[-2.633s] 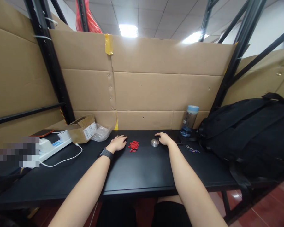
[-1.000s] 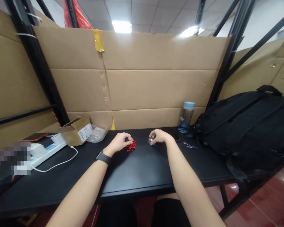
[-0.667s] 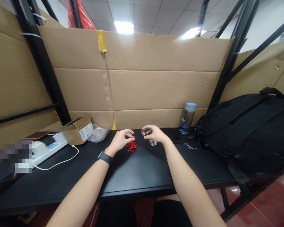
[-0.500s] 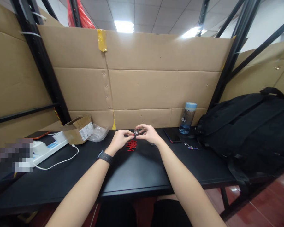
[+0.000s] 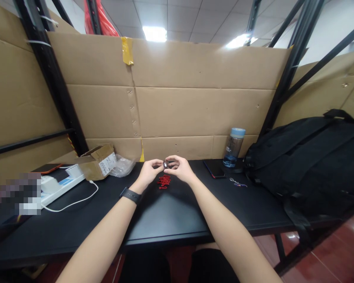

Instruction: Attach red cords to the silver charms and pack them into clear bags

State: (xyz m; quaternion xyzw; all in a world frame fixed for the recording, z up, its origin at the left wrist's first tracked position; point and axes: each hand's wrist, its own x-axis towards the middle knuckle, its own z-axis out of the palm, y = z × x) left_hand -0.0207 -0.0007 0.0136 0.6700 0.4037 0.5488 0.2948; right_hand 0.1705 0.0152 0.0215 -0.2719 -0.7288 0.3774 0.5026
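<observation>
A small, dark, shiny round object (image 5: 165,164) is held just above the black table, between the fingertips of both hands. My right hand (image 5: 179,168) pinches it from the right with thumb and fingers. From the left, my left hand (image 5: 150,171), with a dark watch on its wrist, closes its thumb and fingers on the object's edge. The object's exact kind is too small to tell. Right below the hands lies a small pile of red cords (image 5: 164,181), one loop sticking out toward me.
At left are an open cardboard box (image 5: 98,161), clear plastic wrap (image 5: 122,166) and a white power strip (image 5: 66,184) with a cable. To the right stand a phone (image 5: 214,169), a beaded charm (image 5: 238,184), a water bottle (image 5: 234,147) and a black backpack (image 5: 309,157). Cardboard walls the back.
The round object and my right hand have shifted slightly left, closer to my left hand. My left hand's fingers now meet the object, where a small gap showed before.
</observation>
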